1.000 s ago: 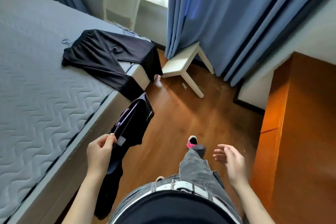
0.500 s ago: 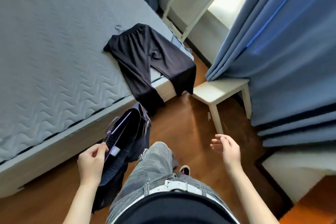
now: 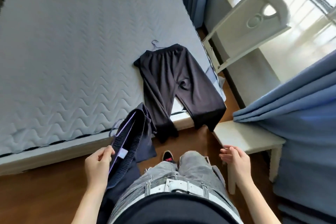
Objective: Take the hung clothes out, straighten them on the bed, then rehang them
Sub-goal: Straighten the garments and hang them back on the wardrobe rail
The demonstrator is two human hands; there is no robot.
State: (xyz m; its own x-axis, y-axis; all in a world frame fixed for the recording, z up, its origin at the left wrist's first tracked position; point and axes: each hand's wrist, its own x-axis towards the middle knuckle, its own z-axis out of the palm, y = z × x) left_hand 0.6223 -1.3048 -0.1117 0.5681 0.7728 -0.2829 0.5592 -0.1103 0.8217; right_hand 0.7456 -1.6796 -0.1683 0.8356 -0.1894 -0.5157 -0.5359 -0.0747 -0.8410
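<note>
My left hand (image 3: 99, 166) grips the waistband of dark navy trousers (image 3: 135, 143) on a purple hanger (image 3: 123, 136); they hang just off the bed's near edge, above the floor. My right hand (image 3: 235, 161) is held out empty with its fingers loosely curled, over the wooden floor beside my knee. A second pair, black trousers (image 3: 174, 85), lies spread on the grey quilted bed (image 3: 69, 51) near its right corner, both legs drooping over the edge. A thin hanger hook (image 3: 155, 43) sticks out at its waistband.
A white stool (image 3: 245, 138) stands right of my legs, against blue curtains (image 3: 300, 114). A white chair (image 3: 249, 23) stands by the bright window beyond the bed's corner. Wooden floor (image 3: 36, 196) runs along the bed's near side.
The view has turned left toward the bed, which now fills the upper left. My left hand still holds the hung trousers, now closer to the bed's edge. The right hand stays empty.
</note>
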